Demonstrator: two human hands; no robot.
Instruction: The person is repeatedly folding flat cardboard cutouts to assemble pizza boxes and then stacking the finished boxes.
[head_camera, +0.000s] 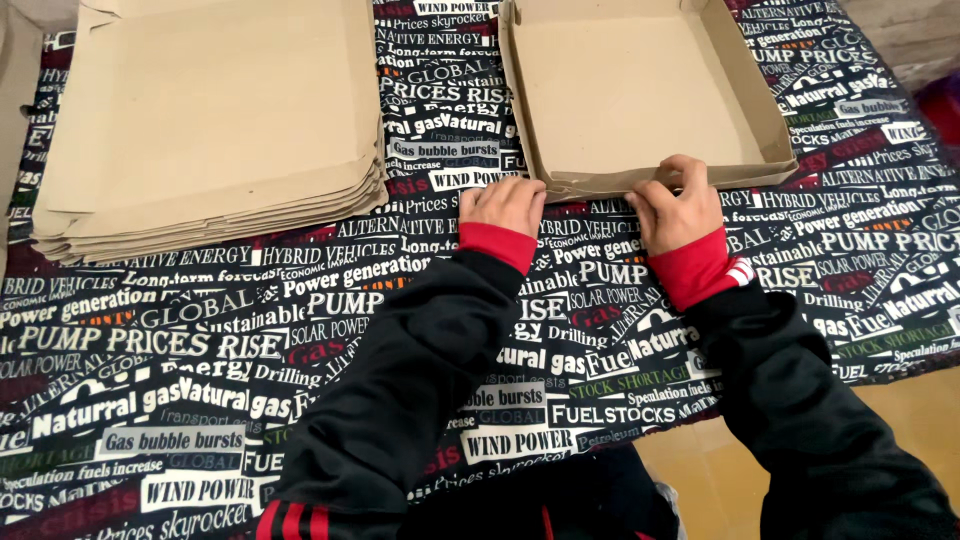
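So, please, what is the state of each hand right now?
Left hand: fingers curled, pressing the near wall of the cardboard tray.
Right hand: fingers pinching the same near wall; how firm the grip is cannot be told.

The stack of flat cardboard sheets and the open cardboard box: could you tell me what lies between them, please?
Only a strip of the printed black cloth separates the stack of flat cardboard sheets from the open cardboard box; the head view shows nothing else there.

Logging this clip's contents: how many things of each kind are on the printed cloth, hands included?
Folded-up open brown cardboard box: 1
Stack of flat brown cardboard sheets: 1 (sheet count unclear)
Hands: 2, left hand, right hand, both at the box's near wall
Total: 4
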